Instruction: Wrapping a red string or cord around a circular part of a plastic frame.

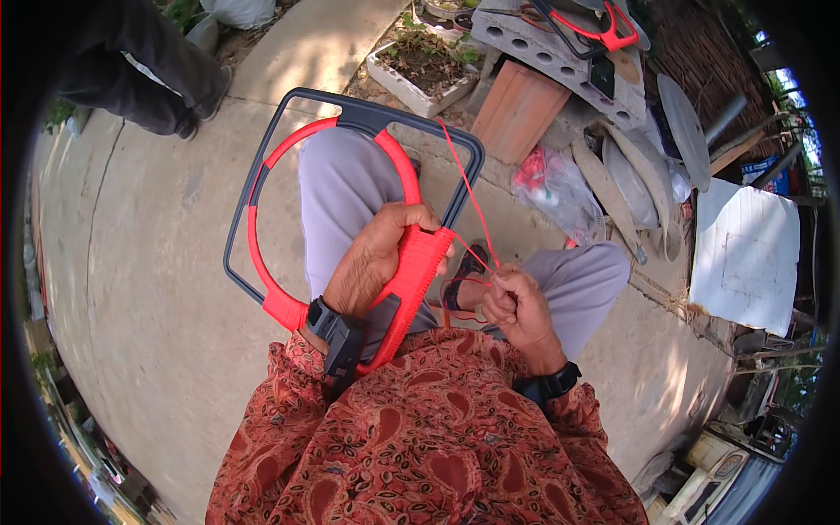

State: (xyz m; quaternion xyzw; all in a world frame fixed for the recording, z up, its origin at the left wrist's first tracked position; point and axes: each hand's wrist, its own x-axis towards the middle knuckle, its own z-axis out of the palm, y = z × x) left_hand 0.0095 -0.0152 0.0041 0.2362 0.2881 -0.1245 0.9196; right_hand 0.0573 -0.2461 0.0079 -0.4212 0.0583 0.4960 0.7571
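Across my lap lies a dark grey frame (pixel 251 194) with rounded corners and an inner ring, much of it bound in red cord. My left hand (pixel 382 255) is closed around the thick red-wrapped section of that frame, near its right side. Pinched in my right hand (pixel 522 317) is a red cord (pixel 473 200), which runs up in a taut line to the frame's upper edge. A second stretch of cord leads from the wrapped section to the same fingers. Loose cord hangs below, and its end is hidden from view.
A similar red and dark frame (pixel 610 35) rests on a grey block slab (pixel 560 54) at the far right. Nearby are a brick-coloured board (pixel 518 111), a clear plastic bag (pixel 557 191), a white planter (pixel 418 98) and a white panel (pixel 744 254). Another person's legs (pixel 140 66) stand at far left.
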